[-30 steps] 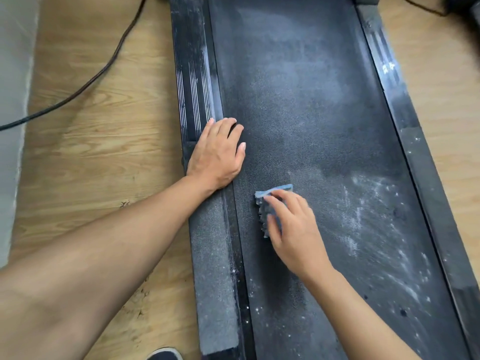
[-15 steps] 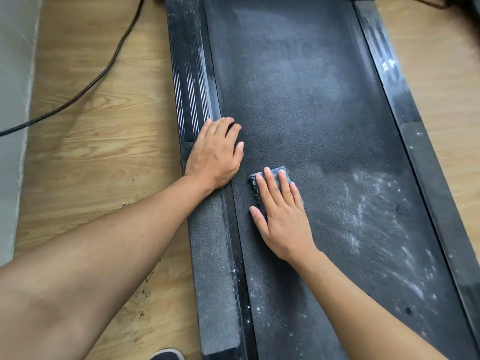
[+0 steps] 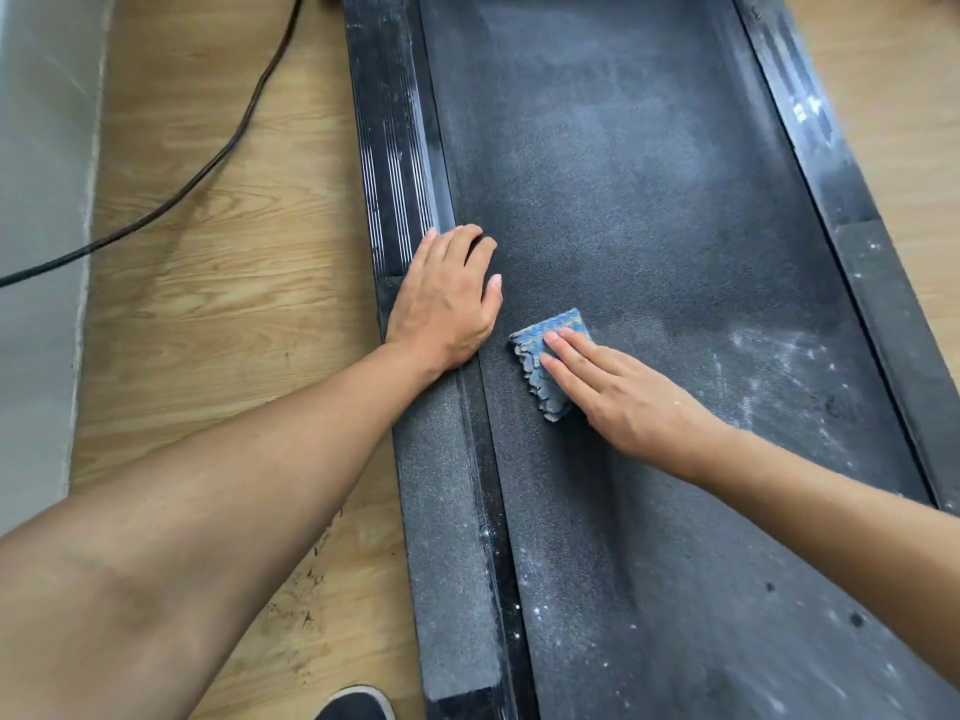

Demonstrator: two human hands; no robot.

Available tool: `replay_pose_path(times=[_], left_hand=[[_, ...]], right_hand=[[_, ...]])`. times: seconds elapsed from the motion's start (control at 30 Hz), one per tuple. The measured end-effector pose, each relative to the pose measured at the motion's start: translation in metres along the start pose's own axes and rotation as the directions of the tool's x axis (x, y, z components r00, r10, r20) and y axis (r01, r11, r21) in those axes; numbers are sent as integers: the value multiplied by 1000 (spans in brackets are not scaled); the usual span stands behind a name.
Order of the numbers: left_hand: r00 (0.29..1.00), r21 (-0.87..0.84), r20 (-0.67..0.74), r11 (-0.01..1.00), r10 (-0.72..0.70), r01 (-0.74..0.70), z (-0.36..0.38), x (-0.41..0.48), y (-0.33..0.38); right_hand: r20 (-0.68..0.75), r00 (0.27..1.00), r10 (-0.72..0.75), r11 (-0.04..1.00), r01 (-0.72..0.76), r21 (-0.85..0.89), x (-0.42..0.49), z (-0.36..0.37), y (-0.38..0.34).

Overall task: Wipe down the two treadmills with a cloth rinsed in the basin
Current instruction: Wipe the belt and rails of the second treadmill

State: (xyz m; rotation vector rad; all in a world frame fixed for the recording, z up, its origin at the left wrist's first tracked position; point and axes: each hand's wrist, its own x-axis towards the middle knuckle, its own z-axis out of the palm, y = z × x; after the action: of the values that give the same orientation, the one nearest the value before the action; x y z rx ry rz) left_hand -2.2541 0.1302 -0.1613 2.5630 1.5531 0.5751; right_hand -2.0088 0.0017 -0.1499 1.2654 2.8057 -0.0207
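Observation:
A black treadmill belt (image 3: pixel 649 200) runs up the middle of the head view, dusty and speckled white toward the right and bottom. A small folded blue cloth (image 3: pixel 545 356) lies on the belt near its left edge. My right hand (image 3: pixel 618 397) presses the cloth flat with straight fingers pointing up-left. My left hand (image 3: pixel 447 298) rests flat, palm down, across the left side rail (image 3: pixel 400 163) and the belt's edge, just left of the cloth. No basin or second treadmill shows.
Wooden floor (image 3: pixel 218 314) lies left of the treadmill, with a black cable (image 3: pixel 208 163) curving across it and a grey wall (image 3: pixel 41 200) at far left. The right side rail (image 3: pixel 852 200) borders more floor. A dark shoe tip (image 3: pixel 358 706) shows at the bottom.
My right hand flattened on the cloth, slid up the belt, then turned so its fingers point up-left and more cloth shows. My left hand stayed on the rail.

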Motion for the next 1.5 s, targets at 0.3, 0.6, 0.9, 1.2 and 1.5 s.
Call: replay_pose_path(times=[0.3,0.6,0.9,1.2,1.5], left_hand=[[1000,-5,-12,1000,4,-4,2,0,0],[1000,4,-19,1000,1,-1,2,1,1],[1000,12,-14,1000,3,-2,2,0,0],[1000,12,-14,1000,2,-1,3,1,0],[1000,11,-7,1000,2,-2,3,0,0]], right_hand=[[3,997,77,996,-77,41,45,-40,3],[-83,970,227,973,-222,64,54,-27,-7],[13,977,214,973,-214,84,49,-29,-2],[-63,819,571,734,-475,485,60,-20,-19],[-50,860,508,740,-406,537,56,-17,-6]])
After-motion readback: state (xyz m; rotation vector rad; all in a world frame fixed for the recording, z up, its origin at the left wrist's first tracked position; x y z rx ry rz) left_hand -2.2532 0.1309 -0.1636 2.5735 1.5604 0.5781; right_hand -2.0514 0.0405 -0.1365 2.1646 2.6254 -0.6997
